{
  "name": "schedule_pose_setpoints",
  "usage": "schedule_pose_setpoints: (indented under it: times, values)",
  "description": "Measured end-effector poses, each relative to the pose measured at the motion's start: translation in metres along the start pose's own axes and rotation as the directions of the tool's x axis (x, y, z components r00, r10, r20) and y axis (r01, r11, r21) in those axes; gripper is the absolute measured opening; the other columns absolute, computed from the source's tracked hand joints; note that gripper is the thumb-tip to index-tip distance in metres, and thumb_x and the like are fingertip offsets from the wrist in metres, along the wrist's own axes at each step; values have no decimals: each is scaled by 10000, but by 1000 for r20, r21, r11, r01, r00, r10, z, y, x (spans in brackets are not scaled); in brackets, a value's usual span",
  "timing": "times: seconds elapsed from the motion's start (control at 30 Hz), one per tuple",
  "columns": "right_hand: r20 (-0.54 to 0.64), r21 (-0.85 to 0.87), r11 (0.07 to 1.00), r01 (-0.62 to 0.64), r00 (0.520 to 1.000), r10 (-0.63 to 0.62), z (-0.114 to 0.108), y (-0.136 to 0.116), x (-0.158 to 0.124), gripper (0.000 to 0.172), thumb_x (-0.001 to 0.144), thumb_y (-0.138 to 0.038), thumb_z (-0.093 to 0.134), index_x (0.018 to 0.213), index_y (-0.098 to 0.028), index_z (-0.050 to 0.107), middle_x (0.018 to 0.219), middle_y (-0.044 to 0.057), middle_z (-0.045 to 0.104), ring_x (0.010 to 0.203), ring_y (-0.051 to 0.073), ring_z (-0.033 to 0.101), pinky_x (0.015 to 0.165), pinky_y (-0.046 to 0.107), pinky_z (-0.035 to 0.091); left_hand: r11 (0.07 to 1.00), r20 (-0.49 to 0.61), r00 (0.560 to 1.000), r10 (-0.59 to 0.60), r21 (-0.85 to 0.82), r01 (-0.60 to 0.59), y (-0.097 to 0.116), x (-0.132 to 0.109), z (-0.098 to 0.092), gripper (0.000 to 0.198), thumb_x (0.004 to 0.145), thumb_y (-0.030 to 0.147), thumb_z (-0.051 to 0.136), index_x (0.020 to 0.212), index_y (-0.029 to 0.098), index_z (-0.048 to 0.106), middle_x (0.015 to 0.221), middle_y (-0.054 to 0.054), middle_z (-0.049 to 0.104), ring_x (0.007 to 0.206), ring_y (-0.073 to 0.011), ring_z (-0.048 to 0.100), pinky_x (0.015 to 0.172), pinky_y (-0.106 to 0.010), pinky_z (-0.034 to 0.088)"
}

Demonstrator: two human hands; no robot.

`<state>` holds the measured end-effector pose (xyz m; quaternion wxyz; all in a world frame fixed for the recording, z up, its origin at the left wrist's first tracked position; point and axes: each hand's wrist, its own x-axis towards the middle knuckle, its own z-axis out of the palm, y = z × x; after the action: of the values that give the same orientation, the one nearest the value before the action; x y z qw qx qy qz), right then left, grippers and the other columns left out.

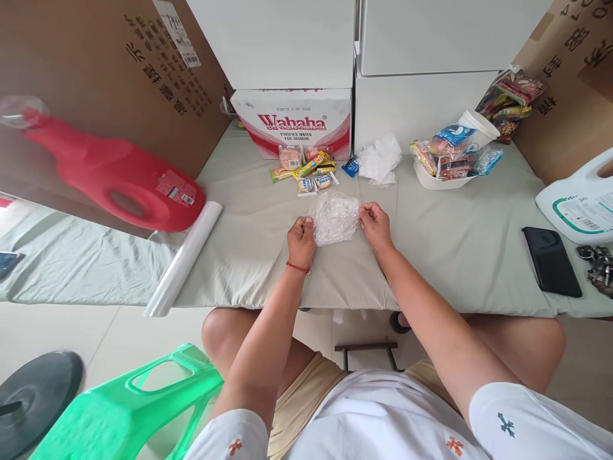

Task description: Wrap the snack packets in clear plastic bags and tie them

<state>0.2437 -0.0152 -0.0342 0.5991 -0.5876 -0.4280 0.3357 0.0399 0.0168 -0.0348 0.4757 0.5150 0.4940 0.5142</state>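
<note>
1. The crinkled clear plastic (336, 218) is spread out between the left hand (301, 243) and right hand (375, 227), fingers of each clamped on an edge.
2. It looks opened but remains creased; the packaged snacks (311, 165) lie apart behind it, outside the plastic.
3. A pale cloth covers the desk (249, 255); a crumpled plastic heap (380, 156) and snack-filled white container (443, 183) stand farther back.
4. Below, a green stool (110, 409) stands on tiled floor (103, 326).

Two hands (301, 244), one clear plastic sheet (336, 218).
One red jug (98, 150), one white jug (577, 201), one film roll (183, 259), one plastic bundle (380, 157), one red-and-white carton (297, 105), two cardboard boxes (96, 70), one tub (439, 183), one white cup (480, 130), one whole phone (552, 260), one bunch of keys (602, 271), one green stool (105, 415); snack packets (290, 157) overlap too much to count.
</note>
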Motion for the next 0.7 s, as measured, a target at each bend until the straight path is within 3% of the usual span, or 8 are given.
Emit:
schedule_pose_setpoints:
  times: [0.17, 0.33, 0.53, 0.7]
  values:
    - [-44, 120, 992, -45, 998, 51, -2, -1, -2, 430, 911, -672, 535, 984, -248, 543, 894, 20, 604, 586, 104, 457, 543, 250, 402, 999, -36, 999, -15, -35, 14, 4, -3, -3, 407, 921, 640, 606, 919, 233, 597, 592, 68, 377, 494, -106, 327, 476, -246, 294]
    - [-11, -4, 999, 41, 999, -41, 1, -5, -6, 471, 882, -554, 652, 1242, -260, 573, 1207, 68, 613, 576, 72, 425, 594, 270, 440, 995, 40, 999, -8, -100, 12, 6, -6, -4, 446, 885, 667, 651, 895, 223, 615, 669, 39, 471, 498, -89, 319, 459, -253, 275]
    - [34, -28, 1000, -1, 999, 2, -1, -3, -7, 220, 825, -419, 674, 915, -219, 686, 813, 3, 634, 656, 124, 474, 655, 279, 435, 995, 48, 999, -26, -99, 30, 6, -8, -6, 462, 897, 683, 623, 824, 228, 611, 599, 45, 409, 468, -95, 300, 438, -271, 250]
    - [6, 38, 999, -22, 1000, 22, -6, -3, -9, 206, 823, -412, 683, 914, -228, 683, 828, 5, 635, 651, 122, 473, 606, 262, 409, 993, -12, 999, -39, -115, 38, 6, -8, -6, 459, 893, 683, 628, 798, 236, 589, 545, 64, 345, 453, -100, 301, 440, -269, 258]
